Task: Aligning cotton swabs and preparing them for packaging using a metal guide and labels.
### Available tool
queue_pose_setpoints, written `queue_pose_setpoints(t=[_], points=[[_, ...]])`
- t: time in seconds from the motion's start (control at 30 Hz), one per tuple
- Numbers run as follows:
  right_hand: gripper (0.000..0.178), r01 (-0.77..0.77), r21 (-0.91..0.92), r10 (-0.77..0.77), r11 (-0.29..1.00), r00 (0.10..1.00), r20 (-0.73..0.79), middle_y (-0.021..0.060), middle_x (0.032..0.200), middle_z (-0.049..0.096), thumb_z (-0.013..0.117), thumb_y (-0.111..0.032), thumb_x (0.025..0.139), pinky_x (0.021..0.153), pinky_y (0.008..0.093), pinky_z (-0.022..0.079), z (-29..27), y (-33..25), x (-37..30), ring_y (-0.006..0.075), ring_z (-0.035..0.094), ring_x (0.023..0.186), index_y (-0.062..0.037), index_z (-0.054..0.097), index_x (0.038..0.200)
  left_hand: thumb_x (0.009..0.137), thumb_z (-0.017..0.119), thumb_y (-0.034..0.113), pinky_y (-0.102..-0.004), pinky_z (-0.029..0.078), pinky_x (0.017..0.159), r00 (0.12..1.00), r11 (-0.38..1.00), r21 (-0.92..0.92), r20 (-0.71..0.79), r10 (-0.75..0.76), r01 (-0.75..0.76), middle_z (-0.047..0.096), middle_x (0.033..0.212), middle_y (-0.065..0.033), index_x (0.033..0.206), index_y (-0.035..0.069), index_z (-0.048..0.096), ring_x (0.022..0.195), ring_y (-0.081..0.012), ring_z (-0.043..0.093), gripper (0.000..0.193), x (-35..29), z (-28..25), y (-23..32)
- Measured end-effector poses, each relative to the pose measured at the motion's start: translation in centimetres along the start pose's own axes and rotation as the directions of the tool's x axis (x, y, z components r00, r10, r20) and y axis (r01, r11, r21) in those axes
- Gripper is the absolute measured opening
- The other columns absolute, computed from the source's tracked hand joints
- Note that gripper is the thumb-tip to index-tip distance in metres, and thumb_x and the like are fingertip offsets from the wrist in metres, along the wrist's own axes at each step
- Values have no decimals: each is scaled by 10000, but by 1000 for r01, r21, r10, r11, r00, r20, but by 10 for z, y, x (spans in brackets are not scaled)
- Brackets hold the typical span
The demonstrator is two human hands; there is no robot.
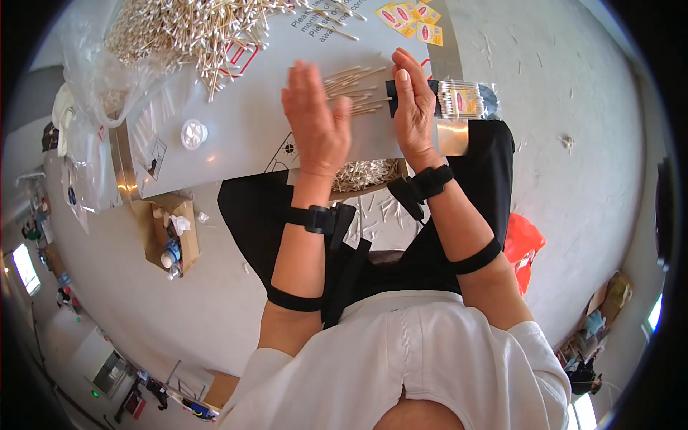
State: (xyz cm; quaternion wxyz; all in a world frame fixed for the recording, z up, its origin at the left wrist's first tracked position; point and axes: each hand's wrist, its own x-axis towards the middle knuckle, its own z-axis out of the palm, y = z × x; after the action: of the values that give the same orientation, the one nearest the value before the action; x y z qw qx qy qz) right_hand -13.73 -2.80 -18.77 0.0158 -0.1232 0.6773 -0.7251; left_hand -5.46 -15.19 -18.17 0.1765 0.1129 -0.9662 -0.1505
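Observation:
My left hand (315, 118) is raised over the table with its fingers stretched and the thumb apart, the fingertips a little blurred. It holds nothing that I can see. Opposite it, my right hand (414, 107) stands on edge with straight fingers, also with nothing visible in it. Several loose cotton swabs (355, 89) lie roughly side by side between the two palms. Just right of my right hand, a clear pack of cotton swabs (462, 100) with a yellow card lies at the table's right edge, over something black.
A big heap of cotton swabs (186, 36) covers the table's far left, beside a clear plastic bag (89, 107). Yellow cards (408, 18) lie at the far right. A small round tub (193, 134) stands left. Below the edge are a box of swabs (365, 175) and a cardboard box (168, 233).

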Motion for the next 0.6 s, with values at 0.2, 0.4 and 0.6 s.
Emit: queue_pose_setpoints(t=[0.2,0.4,0.6], points=[[377,49,19,-49,999,999,-11,152,1354,519,474,-255,1015,1038,305,365,11,10,15,241,498,1229,32,557,1245,1023,399,419,-386,247,1129,836,496,-854,-151,-528,159,399,1435,-191,1395,-37,396,1345,-267,358,589,17,10,-12],[384,10,23,-10,1000,1000,-10,166,1329,539,475,-266,1013,1049,319,363,15,12,12,261,501,1235,34,564,1233,1040,383,345,-369,261,1124,869,408,-903,-87,-488,139,373,1447,-172,1384,-54,387,1360,-256,337,528,24,21,3],[408,34,7,-34,999,999,9,121,1311,552,462,-264,1025,1062,300,397,12,16,12,191,516,1219,27,526,1305,1020,391,434,-404,307,1110,866,351,-927,-68,-495,128,441,1391,-201,1363,-66,415,1311,-273,415,607,31,20,14]])
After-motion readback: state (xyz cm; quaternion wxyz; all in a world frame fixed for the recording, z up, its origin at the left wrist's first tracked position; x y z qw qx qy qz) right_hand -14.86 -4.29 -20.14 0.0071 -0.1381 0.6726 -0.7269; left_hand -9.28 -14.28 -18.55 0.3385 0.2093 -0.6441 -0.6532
